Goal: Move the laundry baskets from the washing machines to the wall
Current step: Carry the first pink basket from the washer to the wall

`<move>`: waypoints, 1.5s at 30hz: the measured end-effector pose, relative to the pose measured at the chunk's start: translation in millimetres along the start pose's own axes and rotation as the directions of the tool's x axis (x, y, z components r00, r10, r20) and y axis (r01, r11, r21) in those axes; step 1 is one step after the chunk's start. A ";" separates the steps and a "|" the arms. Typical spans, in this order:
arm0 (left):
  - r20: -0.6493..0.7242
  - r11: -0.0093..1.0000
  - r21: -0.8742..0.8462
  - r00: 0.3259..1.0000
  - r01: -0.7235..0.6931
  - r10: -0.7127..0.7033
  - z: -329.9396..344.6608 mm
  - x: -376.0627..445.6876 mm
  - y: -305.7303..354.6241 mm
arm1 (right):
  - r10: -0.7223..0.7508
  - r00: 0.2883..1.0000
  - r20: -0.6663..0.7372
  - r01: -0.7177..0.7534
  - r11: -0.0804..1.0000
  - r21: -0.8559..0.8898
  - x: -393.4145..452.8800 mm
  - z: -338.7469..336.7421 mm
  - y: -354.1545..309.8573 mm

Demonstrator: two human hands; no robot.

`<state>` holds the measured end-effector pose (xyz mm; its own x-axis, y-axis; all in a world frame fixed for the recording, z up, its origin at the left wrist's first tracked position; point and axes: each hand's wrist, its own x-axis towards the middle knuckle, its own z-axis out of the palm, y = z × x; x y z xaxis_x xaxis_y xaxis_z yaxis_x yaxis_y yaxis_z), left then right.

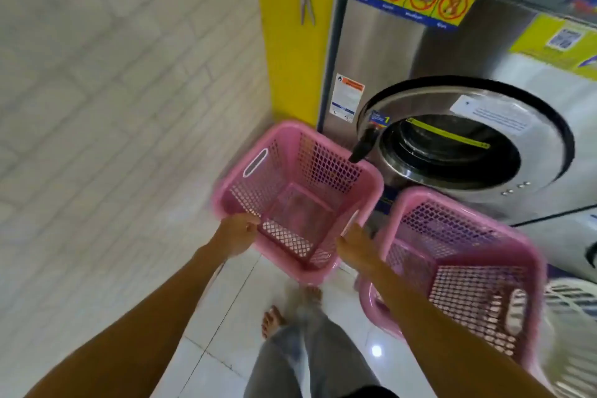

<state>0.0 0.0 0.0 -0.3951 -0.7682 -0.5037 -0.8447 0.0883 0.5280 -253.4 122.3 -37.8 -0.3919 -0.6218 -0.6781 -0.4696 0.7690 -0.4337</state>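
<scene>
Both hands grip the near rim of one pink basket in front of the washing machine.

The left hand [237,233] and right hand [353,247] are closed on the near rim of the empty basket [290,171], lifted clear of the floor [226,317]. The brick wall [97,74] lies to the left, the left hand nearer it. A second pink basket [468,268] sits just right, beside the washing machine [468,145].
</scene>
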 end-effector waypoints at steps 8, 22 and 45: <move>-0.009 0.999 0.020 1.000 0.025 -0.025 16.7 38.5 -4.5 | 0.169 0.980 -0.105 -0.145 0.968 0.207 37.9 23.5 4.6; -0.321 0.999 0.041 0.947 -0.007 0.020 15.9 105.3 -7.6 | 0.248 0.967 -0.060 -0.241 0.965 0.102 55.4 24.7 61.5; -0.208 0.891 0.044 0.876 0.452 -0.434 21.0 42.3 -108.4 | 0.054 0.986 0.157 -0.015 0.970 -0.243 54.6 6.9 47.9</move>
<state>67.3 -28.8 -92.9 0.0957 -0.8435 -0.5286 -0.9470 -0.2408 0.2128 -291.9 126.2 -99.7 -0.2880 -0.5482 -0.7852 -0.6418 0.7190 -0.2666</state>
